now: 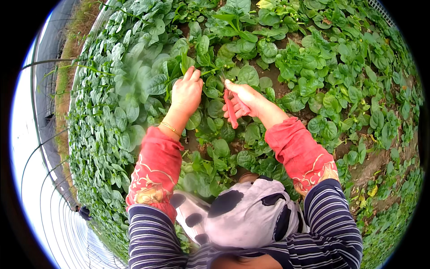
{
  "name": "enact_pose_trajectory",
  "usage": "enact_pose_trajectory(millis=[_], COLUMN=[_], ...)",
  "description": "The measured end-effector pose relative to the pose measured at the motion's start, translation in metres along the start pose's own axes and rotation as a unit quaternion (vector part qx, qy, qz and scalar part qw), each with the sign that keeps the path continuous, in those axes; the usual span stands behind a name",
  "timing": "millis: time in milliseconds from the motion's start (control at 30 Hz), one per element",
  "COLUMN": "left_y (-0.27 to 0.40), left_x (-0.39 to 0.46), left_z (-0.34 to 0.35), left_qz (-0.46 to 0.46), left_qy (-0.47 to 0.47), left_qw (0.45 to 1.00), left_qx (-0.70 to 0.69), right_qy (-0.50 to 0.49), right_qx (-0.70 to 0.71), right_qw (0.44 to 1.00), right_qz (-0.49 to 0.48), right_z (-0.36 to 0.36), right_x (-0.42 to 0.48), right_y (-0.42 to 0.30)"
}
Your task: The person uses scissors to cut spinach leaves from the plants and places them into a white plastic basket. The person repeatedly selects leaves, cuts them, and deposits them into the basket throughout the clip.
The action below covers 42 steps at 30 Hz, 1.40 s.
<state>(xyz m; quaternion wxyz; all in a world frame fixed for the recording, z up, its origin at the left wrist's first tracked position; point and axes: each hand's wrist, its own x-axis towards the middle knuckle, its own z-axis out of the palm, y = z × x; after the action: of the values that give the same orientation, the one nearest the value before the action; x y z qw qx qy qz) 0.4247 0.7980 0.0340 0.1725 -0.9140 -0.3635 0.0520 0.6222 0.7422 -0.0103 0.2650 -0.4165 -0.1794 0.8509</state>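
Observation:
Low green plants with broad rounded leaves, which look like Malabar spinach (248,75), surround both hands. With bent fingers, my left hand (187,90) grips a leafy shoot (186,62), whose stem reaches right towards the other hand. My right hand (247,99) holds a pair of red-handled snips (230,110), its handles spread apart. Their blades point away from me into the foliage near that stem, and leaves and fingers partly hide them. I cannot tell whether the blades touch the stem.
A plastic crate (382,12) stands at the far right. Bare soil (373,164) shows between plants on the right. Along the left run a grassy strip (63,84) and greenhouse hoops (28,161). A distant person (84,213) is at the lower left.

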Motion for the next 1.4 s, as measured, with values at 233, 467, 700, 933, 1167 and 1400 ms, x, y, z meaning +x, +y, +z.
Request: enact_pose_trajectory(millis=[233, 467, 700, 933, 1167, 1400], left_y=[0.005, -0.014, -0.045, -0.02, -0.071, -0.029], left_x=[-0.002, -0.023, -0.101, -0.056, -0.024, -0.057], left_z=[0.002, -0.061, -0.162, -0.125, -0.001, -0.018], left_qz=[-0.015, -0.102, -0.331, -0.067, -0.124, -0.113], left_qy=[-0.001, 0.197, 0.059, -0.371, -0.317, -0.194], left_qw=[1.0, 0.948, 0.903, 0.926, 0.939, 0.973], left_qx=[-0.022, -0.229, -0.268, -0.01, 0.046, 0.061], right_qy=[0.03, -0.012, -0.052, 0.02, -0.049, -0.075], right_qx=[0.014, 0.124, 0.014, -0.17, -0.299, -0.127], right_qw=[0.998, 0.988, 0.997, 0.984, 0.949, 0.988], right_qz=[-0.048, -0.088, -0.061, -0.058, -0.089, 0.051], right_z=[-0.009, -0.028, -0.033, 0.033, 0.052, 0.053], right_x=[0.03, -0.013, -0.035, 0.028, 0.043, 0.038], right_y=[-0.006, 0.008, 0.001, -0.008, 0.019, 0.011])
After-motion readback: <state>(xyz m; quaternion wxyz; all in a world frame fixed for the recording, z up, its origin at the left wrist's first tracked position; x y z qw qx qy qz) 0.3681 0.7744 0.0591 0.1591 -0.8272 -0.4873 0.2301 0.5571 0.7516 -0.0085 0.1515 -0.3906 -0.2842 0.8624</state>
